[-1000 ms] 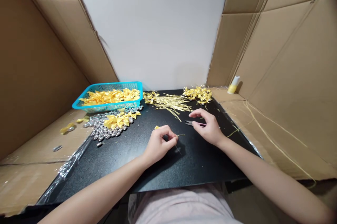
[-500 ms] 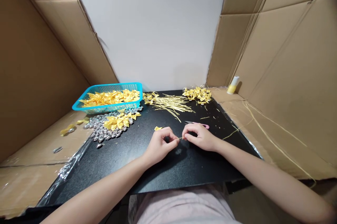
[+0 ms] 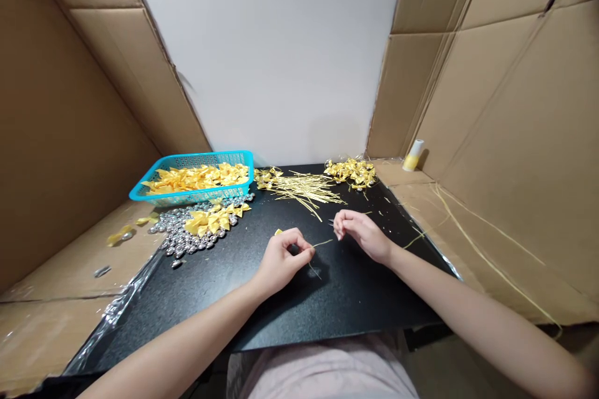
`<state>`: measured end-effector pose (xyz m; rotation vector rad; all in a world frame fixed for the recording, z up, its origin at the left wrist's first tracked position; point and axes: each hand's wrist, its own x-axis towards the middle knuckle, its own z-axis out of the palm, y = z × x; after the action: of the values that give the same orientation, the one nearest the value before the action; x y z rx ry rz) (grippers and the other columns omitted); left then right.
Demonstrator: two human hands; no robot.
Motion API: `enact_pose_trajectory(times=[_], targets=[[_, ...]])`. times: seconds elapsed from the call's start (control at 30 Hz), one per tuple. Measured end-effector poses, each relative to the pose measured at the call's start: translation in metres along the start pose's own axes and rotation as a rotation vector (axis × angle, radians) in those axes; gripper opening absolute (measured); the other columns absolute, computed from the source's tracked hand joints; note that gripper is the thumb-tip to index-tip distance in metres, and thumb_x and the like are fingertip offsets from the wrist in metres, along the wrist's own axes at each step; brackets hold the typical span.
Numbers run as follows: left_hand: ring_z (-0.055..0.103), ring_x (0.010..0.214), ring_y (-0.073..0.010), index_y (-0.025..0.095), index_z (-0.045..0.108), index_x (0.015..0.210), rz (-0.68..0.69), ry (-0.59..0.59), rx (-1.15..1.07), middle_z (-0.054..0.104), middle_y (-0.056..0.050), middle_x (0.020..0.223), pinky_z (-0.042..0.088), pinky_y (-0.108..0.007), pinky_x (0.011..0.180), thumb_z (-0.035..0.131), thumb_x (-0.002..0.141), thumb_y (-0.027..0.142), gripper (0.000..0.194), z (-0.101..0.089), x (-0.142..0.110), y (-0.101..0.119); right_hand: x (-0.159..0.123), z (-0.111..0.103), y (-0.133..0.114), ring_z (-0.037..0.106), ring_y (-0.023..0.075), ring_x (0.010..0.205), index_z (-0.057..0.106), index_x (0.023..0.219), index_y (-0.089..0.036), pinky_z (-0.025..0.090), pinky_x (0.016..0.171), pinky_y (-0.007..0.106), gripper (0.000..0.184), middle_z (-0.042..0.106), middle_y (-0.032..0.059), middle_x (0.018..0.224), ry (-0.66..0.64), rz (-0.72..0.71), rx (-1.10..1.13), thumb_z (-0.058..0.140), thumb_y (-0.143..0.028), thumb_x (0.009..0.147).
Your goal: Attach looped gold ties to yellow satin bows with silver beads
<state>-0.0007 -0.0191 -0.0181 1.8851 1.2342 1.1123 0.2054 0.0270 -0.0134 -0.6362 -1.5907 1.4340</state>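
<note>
My left hand (image 3: pixel 287 258) is closed in a pinch above the black tabletop. It holds a thin yellow cord (image 3: pixel 322 243), whose two loose ends stick out to the right and downward. Just past its knuckles shows a bit of yellow ribbon bow (image 3: pixel 278 232), mostly hidden. To the right, my right hand (image 3: pixel 362 235) is off the cord, its fingers curled in. The blade tips of small scissors (image 3: pixel 331 222) show beside those fingers; the hand covers the handles, so whether it grips them is hidden.
A blue basket (image 3: pixel 140 192) of yellow bows stands back left, with silver beads (image 3: pixel 187 243) and more bows before it. Cut cords (image 3: pixel 304 190) lie at the back, a heap of beaded bows (image 3: pixel 350 171) right of them. A thread spool (image 3: pixel 413 155) stands on cardboard.
My right hand has let go of the cord and moved right, over the scissors. My left hand keeps its pinch, and the cord's ends now hang free.
</note>
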Motion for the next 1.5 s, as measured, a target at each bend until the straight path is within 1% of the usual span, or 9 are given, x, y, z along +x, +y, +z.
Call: enact_pose_trajectory(times=[0.23, 0.5, 0.83, 0.93, 1.07, 1.2, 1.33, 1.4, 1.5], targets=[[0.049, 0.062, -0.012, 0.016, 0.063, 0.059, 0.011, -0.009, -0.084, 0.056, 0.001, 0.062, 0.035, -0.025, 0.064, 0.065, 0.076, 0.026, 0.02, -0.003, 0.001, 0.002, -0.001, -0.001, -0.003, 0.054, 0.0171, 0.074, 0.063, 0.082, -0.018, 0.042, 0.075, 0.032, 0.014, 0.059, 0.0018, 0.076, 0.072, 0.019, -0.102, 0.055, -0.029, 0.077], [0.046, 0.062, -0.0127, 0.015, 0.065, 0.063, -0.046, -0.044, -0.214, 0.053, 0.0, 0.063, 0.033, -0.026, 0.061, 0.067, 0.076, 0.03, 0.02, -0.002, 0.002, -0.006, -0.002, 0.006, 0.001, 0.059, 0.0181, 0.079, 0.065, 0.081, -0.015, 0.044, 0.082, 0.035, 0.045, 0.064, 0.0049, 0.079, -0.363, 0.134, -0.144, 0.051, -0.057, 0.087], [0.046, 0.063, -0.0113, 0.015, 0.061, 0.059, -0.079, -0.175, -0.391, 0.053, 0.001, 0.065, 0.035, -0.025, 0.061, 0.069, 0.073, 0.025, 0.019, -0.001, 0.001, -0.003, -0.003, 0.003, -0.011, 0.055, 0.0164, 0.071, 0.058, 0.068, -0.016, 0.044, 0.074, 0.032, 0.048, 0.059, 0.0026, 0.07, -0.203, 0.022, -0.317, 0.049, -0.058, 0.089], [0.055, 0.08, -0.015, 0.017, 0.067, 0.08, -0.104, -0.251, -0.564, 0.063, -0.003, 0.084, 0.04, -0.025, 0.07, 0.07, 0.074, 0.026, 0.012, 0.0, -0.001, -0.001, -0.006, 0.006, -0.012, 0.054, 0.0152, 0.068, 0.056, 0.068, -0.017, 0.042, 0.07, 0.03, 0.045, 0.058, 0.0025, 0.07, -0.15, -0.091, -0.452, 0.044, -0.053, 0.093], [0.061, 0.095, -0.0187, 0.018, 0.066, 0.11, -0.219, -0.293, -0.715, 0.068, -0.008, 0.104, 0.045, -0.029, 0.082, 0.07, 0.078, 0.035, 0.036, 0.003, -0.003, 0.002, -0.009, 0.01, -0.01, 0.052, 0.0148, 0.069, 0.055, 0.071, -0.017, 0.039, 0.07, 0.03, 0.038, 0.058, 0.0028, 0.072, -0.169, -0.295, -0.664, 0.038, -0.038, 0.098], [0.062, 0.062, -0.0118, 0.012, 0.071, 0.092, -0.409, -0.369, -0.707, 0.071, -0.008, 0.085, 0.047, -0.025, 0.063, 0.074, 0.075, 0.04, 0.033, 0.01, -0.002, 0.002, -0.011, 0.011, -0.006, 0.049, 0.0156, 0.067, 0.053, 0.069, -0.019, 0.036, 0.072, 0.033, 0.035, 0.057, 0.0019, 0.068, -0.249, -0.384, -0.86, 0.036, -0.03, 0.098], [0.045, 0.041, -0.0042, 0.011, 0.069, 0.068, -0.482, -0.357, -0.676, 0.066, -0.003, 0.063, 0.031, -0.019, 0.044, 0.078, 0.069, 0.043, 0.033, 0.013, -0.001, -0.001, -0.011, 0.013, -0.005, 0.049, 0.0158, 0.067, 0.052, 0.069, -0.02, 0.036, 0.072, 0.033, 0.034, 0.056, 0.0016, 0.069, -0.308, -0.337, -0.904, 0.036, -0.028, 0.098], [0.036, 0.038, -0.0024, 0.011, 0.067, 0.064, -0.476, -0.328, -0.677, 0.061, -0.001, 0.055, 0.023, -0.019, 0.041, 0.079, 0.067, 0.041, 0.032, 0.013, -0.001, -0.002, -0.01, 0.012, -0.005, 0.05, 0.0157, 0.067, 0.05, 0.068, -0.02, 0.036, 0.071, 0.032, 0.035, 0.056, 0.0014, 0.069, -0.248, -0.3, -0.868, 0.035, -0.03, 0.098], [0.031, 0.038, -0.0018, 0.012, 0.068, 0.066, -0.476, -0.289, -0.697, 0.057, 0.001, 0.051, 0.017, -0.019, 0.041, 0.081, 0.064, 0.04, 0.031, 0.011, 0.0, -0.002, -0.006, 0.005, -0.007, 0.053, 0.017, 0.072, 0.052, 0.071, -0.02, 0.038, 0.071, 0.031, 0.031, 0.059, 0.0025, 0.073, 0.002, -0.212, -0.851, 0.039, -0.031, 0.097]])
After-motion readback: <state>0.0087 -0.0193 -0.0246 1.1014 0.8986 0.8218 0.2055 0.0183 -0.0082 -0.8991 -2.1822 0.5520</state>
